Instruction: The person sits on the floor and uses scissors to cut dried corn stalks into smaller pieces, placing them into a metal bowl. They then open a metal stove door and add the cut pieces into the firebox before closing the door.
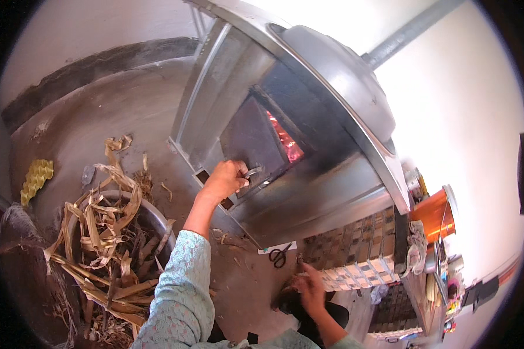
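My left hand (223,181) has its fingers closed around the curved metal handle (253,172) of a dark stove door (247,136). That door stands ajar, and glowing red fire (284,137) shows through the gap along its right side. The door belongs to a large metal stove (326,180) with a big rounded grey lid (337,70) on top. Lower right, my right hand (310,291) hangs over my dark-clad leg, close to the tiled block. Its fingers are blurred, and whether it holds anything is unclear.
Dry corn husks and stalks (116,291) overflow a metal basin (157,218) at left. Black-handled scissors (280,256) are below the stove, beside a tiled block (361,241). An orange bucket (434,215) stands at right. A yellow wavy piece (36,180) lies far left.
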`<state>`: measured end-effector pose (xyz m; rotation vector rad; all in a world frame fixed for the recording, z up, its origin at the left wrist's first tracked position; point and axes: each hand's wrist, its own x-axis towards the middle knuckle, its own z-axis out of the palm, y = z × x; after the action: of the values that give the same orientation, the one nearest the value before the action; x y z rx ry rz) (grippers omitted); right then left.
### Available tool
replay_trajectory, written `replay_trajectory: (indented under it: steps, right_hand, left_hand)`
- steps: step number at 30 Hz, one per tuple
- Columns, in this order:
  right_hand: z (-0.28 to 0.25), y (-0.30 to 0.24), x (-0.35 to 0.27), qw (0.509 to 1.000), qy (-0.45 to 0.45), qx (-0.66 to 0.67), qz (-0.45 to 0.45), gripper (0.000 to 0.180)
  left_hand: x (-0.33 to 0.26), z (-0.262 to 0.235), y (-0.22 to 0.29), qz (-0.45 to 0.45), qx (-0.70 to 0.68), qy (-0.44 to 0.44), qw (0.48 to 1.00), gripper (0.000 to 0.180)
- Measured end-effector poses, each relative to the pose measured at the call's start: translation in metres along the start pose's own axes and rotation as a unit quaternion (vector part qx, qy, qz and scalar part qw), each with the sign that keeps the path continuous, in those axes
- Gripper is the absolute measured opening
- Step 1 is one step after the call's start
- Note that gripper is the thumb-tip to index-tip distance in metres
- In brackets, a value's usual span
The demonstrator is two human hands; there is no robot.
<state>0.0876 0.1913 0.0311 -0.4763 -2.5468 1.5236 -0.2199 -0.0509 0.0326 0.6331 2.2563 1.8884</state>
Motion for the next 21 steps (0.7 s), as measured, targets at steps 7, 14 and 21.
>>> replay_trajectory:
  steps: [7, 14, 21]
  right_hand:
    - [-0.157, 0.03, -0.1, 0.899, 0.268, -0.346, 0.013, 0.038]
    - [-0.134, 0.104, -0.161, 0.919, 0.295, -0.203, 0.163, 0.058]
    - [-0.135, 0.111, -0.162, 0.913, 0.293, -0.251, 0.135, 0.062]
  left_hand:
    - [0.027, 0.084, -0.022, 0.1, 0.11, 0.112, 0.983, 0.041]
    - [0.008, 0.056, 0.012, 0.115, 0.166, 0.054, 0.978, 0.043]
    - [-0.091, 0.069, 0.068, 0.155, 0.193, -0.027, 0.969, 0.031]
